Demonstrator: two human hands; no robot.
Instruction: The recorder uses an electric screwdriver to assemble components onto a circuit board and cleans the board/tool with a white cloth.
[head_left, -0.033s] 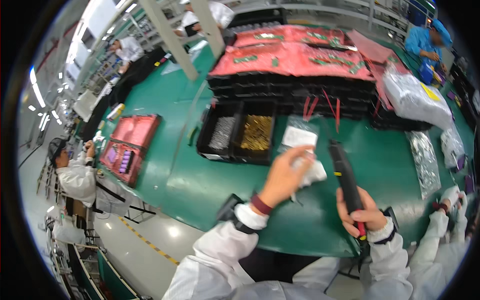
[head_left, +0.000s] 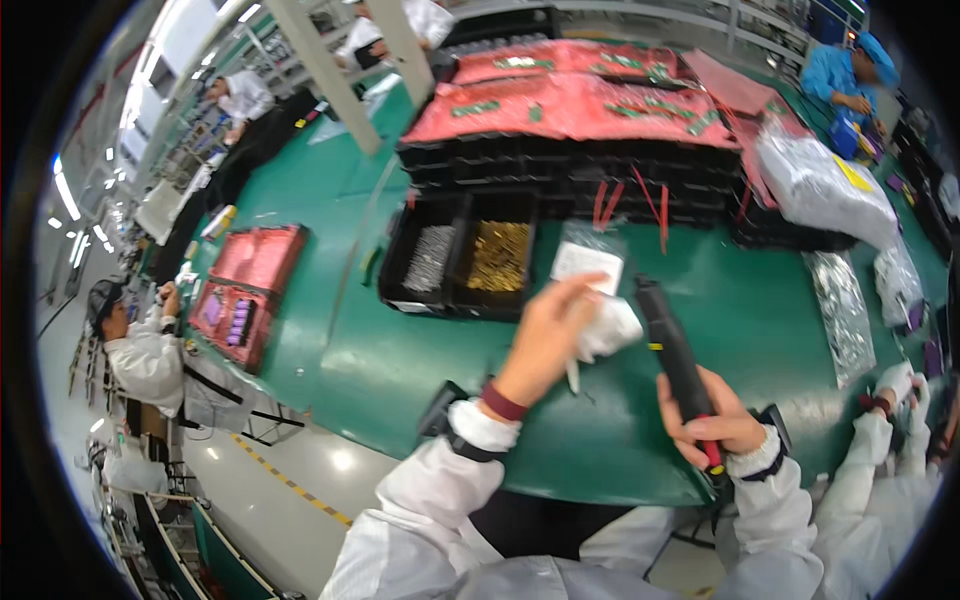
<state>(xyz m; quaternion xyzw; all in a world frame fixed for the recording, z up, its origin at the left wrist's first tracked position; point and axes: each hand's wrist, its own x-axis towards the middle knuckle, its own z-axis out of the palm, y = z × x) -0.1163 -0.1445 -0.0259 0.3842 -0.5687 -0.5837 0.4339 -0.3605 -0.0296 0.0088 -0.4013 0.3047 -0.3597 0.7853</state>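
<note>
In my right hand (head_left: 712, 425) is a black electric screwdriver (head_left: 675, 350) with a red end, its tip tilted up and away from me. My fingers wrap round its lower body. My left hand (head_left: 550, 335) is over the green table, fingers curled together against a crumpled white wad (head_left: 612, 328). What lies between its fingertips is hidden. A thin pale strip (head_left: 573, 376) shows below that hand. Just beyond lies a clear bag with a white label (head_left: 588, 262). Left of it, a black two-part bin holds silver screws (head_left: 430, 258) and gold-coloured screws (head_left: 499, 256).
Stacked black trays (head_left: 570, 170) topped with pink foam (head_left: 560, 100) and green boards stand at the back. Bubble-wrapped packing (head_left: 825, 185) and a clear bag (head_left: 842, 320) lie right. A pink tray (head_left: 255, 265) sits left. Co-workers sit on both sides; a co-worker's hands (head_left: 900, 385) are close at right.
The whole view has shifted a little, so everything appears slightly left and higher. My left hand has drawn slightly left, uncovering more of the white wad. My right hand still holds the screwdriver.
</note>
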